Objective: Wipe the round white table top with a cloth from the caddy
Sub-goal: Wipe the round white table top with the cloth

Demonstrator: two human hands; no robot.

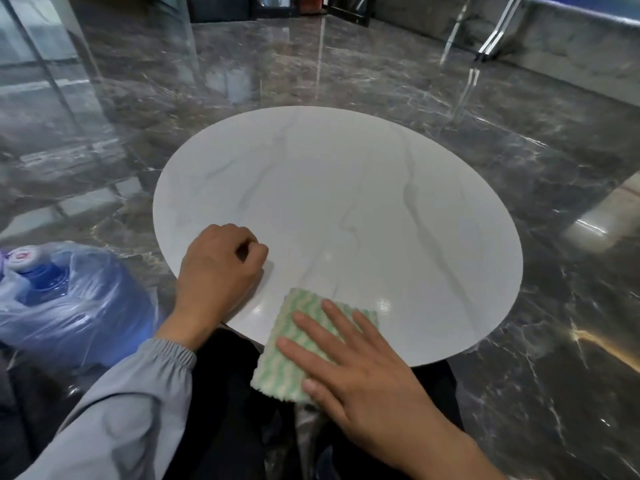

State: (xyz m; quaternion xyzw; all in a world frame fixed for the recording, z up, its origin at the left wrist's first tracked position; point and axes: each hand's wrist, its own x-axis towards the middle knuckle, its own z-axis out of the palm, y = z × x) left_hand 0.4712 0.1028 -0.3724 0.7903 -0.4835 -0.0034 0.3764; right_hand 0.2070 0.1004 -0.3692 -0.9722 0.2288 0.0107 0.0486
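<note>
The cloth (277, 368) is a folded, green-and-white waved microfibre pad, light, soft and limp by its look. It lies at the near edge of the round white table top (346, 202), partly overhanging it. The person's right hand (363, 375) lies flat on it with fingers spread and straight, pressing rather than gripping, which is probably the best hold for a flimsy thing like this (a pinch would likely bunch it). The left hand (218, 271) rests on the table with curled fingers and holds nothing. The marble-veined top looks hard, glossy and slick. Around it are polished dark marble floor (519, 133) and a plastic-wrapped water jug (62, 292).
</note>
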